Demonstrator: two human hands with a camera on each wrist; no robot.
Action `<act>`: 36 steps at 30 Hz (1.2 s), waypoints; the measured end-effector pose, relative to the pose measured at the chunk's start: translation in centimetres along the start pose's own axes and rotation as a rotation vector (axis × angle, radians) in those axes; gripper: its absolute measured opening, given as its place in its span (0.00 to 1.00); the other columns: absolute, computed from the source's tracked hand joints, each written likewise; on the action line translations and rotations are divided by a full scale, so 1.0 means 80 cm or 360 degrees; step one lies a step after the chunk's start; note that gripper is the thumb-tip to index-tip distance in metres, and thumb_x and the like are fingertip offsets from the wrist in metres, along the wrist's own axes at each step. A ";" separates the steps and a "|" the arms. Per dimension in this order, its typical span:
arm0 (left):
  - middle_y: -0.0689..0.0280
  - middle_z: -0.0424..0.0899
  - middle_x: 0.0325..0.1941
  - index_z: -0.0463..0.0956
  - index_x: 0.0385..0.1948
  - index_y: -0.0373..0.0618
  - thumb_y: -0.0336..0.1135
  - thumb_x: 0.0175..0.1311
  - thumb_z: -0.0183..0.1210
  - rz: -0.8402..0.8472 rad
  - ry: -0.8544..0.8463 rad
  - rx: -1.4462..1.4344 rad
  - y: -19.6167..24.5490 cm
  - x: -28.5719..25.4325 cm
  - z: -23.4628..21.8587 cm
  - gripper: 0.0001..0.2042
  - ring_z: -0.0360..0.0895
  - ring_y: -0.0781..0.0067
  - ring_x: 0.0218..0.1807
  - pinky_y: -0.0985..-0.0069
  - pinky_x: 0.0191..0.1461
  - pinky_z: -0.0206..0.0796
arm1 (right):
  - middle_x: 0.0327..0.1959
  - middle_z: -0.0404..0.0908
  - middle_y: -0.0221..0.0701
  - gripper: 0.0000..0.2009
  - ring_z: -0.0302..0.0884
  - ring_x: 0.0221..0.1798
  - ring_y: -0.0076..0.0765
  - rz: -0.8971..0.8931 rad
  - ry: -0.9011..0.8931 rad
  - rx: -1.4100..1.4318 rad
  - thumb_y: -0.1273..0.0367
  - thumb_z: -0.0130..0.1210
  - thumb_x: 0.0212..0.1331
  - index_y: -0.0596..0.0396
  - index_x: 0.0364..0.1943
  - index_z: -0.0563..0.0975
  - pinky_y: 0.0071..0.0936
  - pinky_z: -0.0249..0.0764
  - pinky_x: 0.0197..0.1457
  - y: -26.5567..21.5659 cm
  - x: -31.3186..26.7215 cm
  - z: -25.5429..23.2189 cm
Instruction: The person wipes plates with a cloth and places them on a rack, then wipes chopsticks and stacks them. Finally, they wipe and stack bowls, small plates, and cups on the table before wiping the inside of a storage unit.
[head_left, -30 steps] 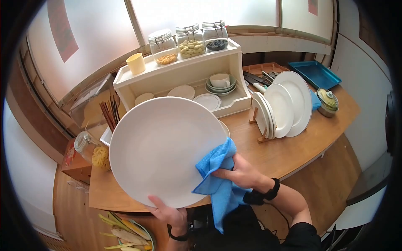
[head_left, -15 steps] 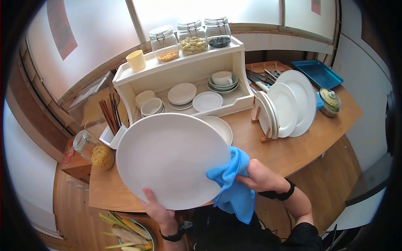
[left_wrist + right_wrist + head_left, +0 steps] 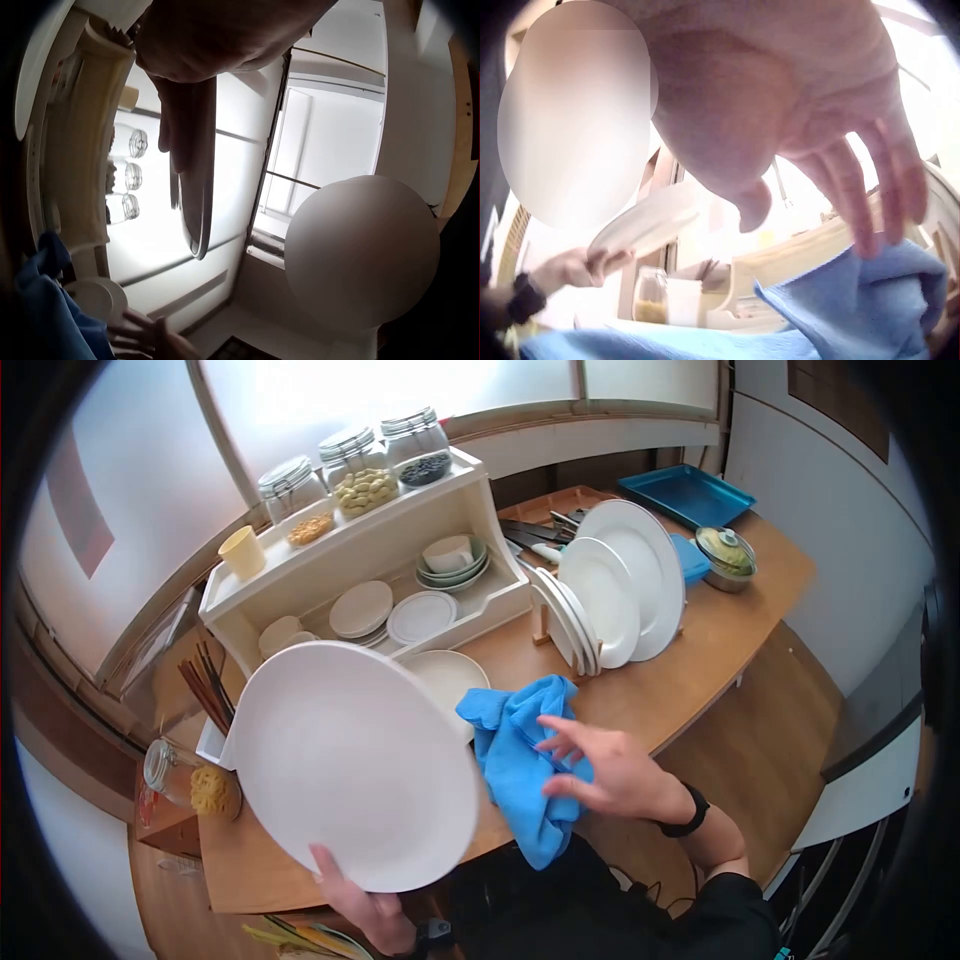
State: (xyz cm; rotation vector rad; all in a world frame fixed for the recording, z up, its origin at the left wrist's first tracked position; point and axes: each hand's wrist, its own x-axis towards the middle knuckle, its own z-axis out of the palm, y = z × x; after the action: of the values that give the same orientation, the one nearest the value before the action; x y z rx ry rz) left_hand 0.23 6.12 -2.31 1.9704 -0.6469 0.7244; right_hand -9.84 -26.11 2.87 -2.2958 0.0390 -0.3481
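My left hand (image 3: 360, 905) grips a large white plate (image 3: 350, 760) by its lower rim, thumb on the front face. The plate is tilted up and faces me; in the left wrist view it (image 3: 199, 202) appears edge-on, fingers along its back. A crumpled blue cloth (image 3: 525, 770) lies at the table's front edge, part of it hanging toward me. Just right of it is my right hand (image 3: 620, 770), fingers spread and thumb apart. In the right wrist view, the fingertips (image 3: 866, 244) are right at the cloth's upper folds.
Behind the held plate, a flat pale plate (image 3: 445, 675) lies on the table before a white shelf (image 3: 370, 570) of dishes and jars. A wooden rack (image 3: 540, 625) holds upright plates at right. Chopsticks (image 3: 207, 685) and a pasta jar (image 3: 215, 790) stand left.
My right hand has let go of the cloth, which now lies at the table edge. The held plate has moved left and lower. The head view has turned to the right.
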 end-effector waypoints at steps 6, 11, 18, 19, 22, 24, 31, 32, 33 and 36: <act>0.53 0.73 0.65 0.55 0.71 0.37 0.41 0.81 0.43 -0.1058 -0.0166 -0.1838 0.104 0.034 0.073 0.24 0.74 0.59 0.63 0.63 0.65 0.70 | 0.46 0.84 0.39 0.22 0.82 0.47 0.28 -0.0040 0.0501 0.1337 0.63 0.61 0.67 0.67 0.56 0.74 0.29 0.78 0.49 -0.034 -0.043 -0.024; 0.55 0.74 0.64 0.55 0.71 0.39 0.36 0.79 0.47 -0.0779 -0.1030 -0.1566 0.157 0.091 0.096 0.23 0.77 0.63 0.60 0.66 0.60 0.74 | 0.42 0.85 0.35 0.14 0.80 0.43 0.25 -0.0026 0.1539 0.1058 0.71 0.61 0.63 0.66 0.49 0.78 0.23 0.74 0.49 -0.035 -0.108 -0.088; 0.54 0.77 0.58 0.73 0.57 0.42 0.32 0.67 0.62 0.0773 -0.1118 -0.0586 0.265 0.205 0.192 0.18 0.84 0.57 0.49 0.66 0.56 0.77 | 0.43 0.85 0.36 0.15 0.81 0.43 0.28 -0.0269 0.2372 0.0153 0.68 0.58 0.68 0.66 0.51 0.79 0.25 0.75 0.51 -0.026 -0.144 -0.210; 0.54 0.77 0.59 0.73 0.58 0.43 0.32 0.66 0.63 0.1064 -0.1007 -0.0549 0.282 0.219 0.221 0.19 0.80 0.54 0.55 0.64 0.60 0.74 | 0.43 0.85 0.36 0.15 0.81 0.44 0.28 -0.0227 0.2390 -0.0030 0.67 0.57 0.69 0.66 0.52 0.79 0.26 0.75 0.52 -0.021 -0.138 -0.223; 0.60 0.77 0.65 0.73 0.61 0.50 0.32 0.65 0.64 0.1688 -0.0785 -0.0350 0.309 0.261 0.322 0.22 0.68 0.50 0.70 0.59 0.71 0.65 | 0.42 0.87 0.38 0.15 0.82 0.44 0.28 -0.0115 0.2327 -0.0548 0.66 0.53 0.72 0.63 0.53 0.78 0.28 0.75 0.51 0.005 -0.109 -0.253; 0.61 0.75 0.66 0.75 0.59 0.50 0.34 0.63 0.65 0.1923 -0.0756 -0.0065 0.309 0.277 0.376 0.21 0.65 0.53 0.72 0.63 0.71 0.65 | 0.35 0.86 0.47 0.16 0.85 0.33 0.39 -0.0096 0.2231 -0.0667 0.65 0.51 0.72 0.62 0.55 0.78 0.36 0.79 0.42 0.031 -0.085 -0.262; 0.63 0.86 0.50 0.85 0.39 0.46 0.35 0.59 0.66 0.2097 -0.1136 -0.0084 0.292 0.311 0.428 0.09 0.78 0.59 0.59 0.65 0.62 0.71 | 0.25 0.79 0.53 0.18 0.83 0.27 0.56 -0.0072 0.1811 -0.0664 0.71 0.50 0.68 0.60 0.61 0.74 0.45 0.77 0.33 0.078 -0.043 -0.245; 0.64 0.87 0.41 0.84 0.34 0.44 0.33 0.57 0.65 0.2199 -0.0963 -0.0211 0.287 0.311 0.431 0.06 0.82 0.60 0.50 0.65 0.56 0.75 | 0.25 0.80 0.51 0.18 0.83 0.27 0.54 -0.0073 0.1783 -0.0639 0.70 0.51 0.69 0.60 0.60 0.74 0.42 0.77 0.33 0.078 -0.038 -0.241; 0.64 0.87 0.41 0.84 0.33 0.43 0.33 0.56 0.65 0.2166 -0.0998 -0.0195 0.282 0.312 0.434 0.06 0.82 0.61 0.49 0.66 0.55 0.75 | 0.25 0.80 0.50 0.18 0.83 0.26 0.52 -0.0072 0.1755 -0.0617 0.70 0.51 0.69 0.61 0.60 0.74 0.40 0.77 0.33 0.077 -0.034 -0.238; 0.63 0.87 0.39 0.84 0.33 0.41 0.30 0.55 0.65 0.2129 -0.1037 -0.0228 0.285 0.311 0.423 0.06 0.81 0.62 0.45 0.69 0.50 0.77 | 0.23 0.80 0.49 0.17 0.82 0.25 0.51 -0.0075 0.1664 -0.0643 0.71 0.52 0.68 0.61 0.60 0.74 0.38 0.76 0.32 0.072 -0.021 -0.234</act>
State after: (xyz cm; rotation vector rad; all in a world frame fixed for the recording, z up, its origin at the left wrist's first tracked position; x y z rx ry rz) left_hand 9.58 -37.71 14.40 1.4054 -2.4187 0.6933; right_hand -15.88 -43.21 10.35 -2.2270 0.6209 -1.6403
